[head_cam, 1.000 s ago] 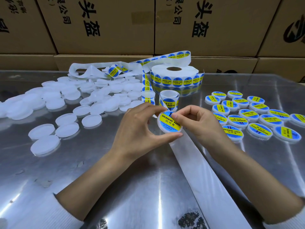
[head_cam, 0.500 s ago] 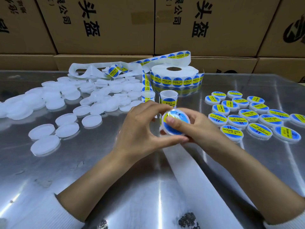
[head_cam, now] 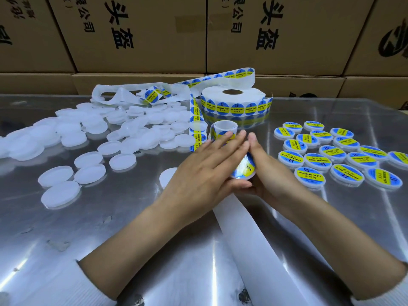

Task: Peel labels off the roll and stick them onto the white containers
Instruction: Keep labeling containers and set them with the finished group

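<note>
1. The left hand (head_cam: 205, 171) lies palm down with its fingers straight and close together, pointing away from the person, pressed flat over the top of a labelled container (head_cam: 244, 167).
2. The right hand (head_cam: 268, 173) cups that same container from the right and from below, fingers extended beside the left fingertips; the two hands are together, the container sandwiched between them just above the metal table (head_cam: 154, 228).
3. Only part of the container's blue and yellow label shows between the hands.
4. The label roll (head_cam: 234, 102) stands behind the hands, its strip of labels (head_cam: 196, 124) trailing down to the left fingertips.
5. Unlabelled white containers (head_cam: 92, 138) are spread on the left; finished labelled ones (head_cam: 331, 155) sit grouped on the right.
6. A white backing strip (head_cam: 254, 250) runs toward the person between both forearms.
</note>
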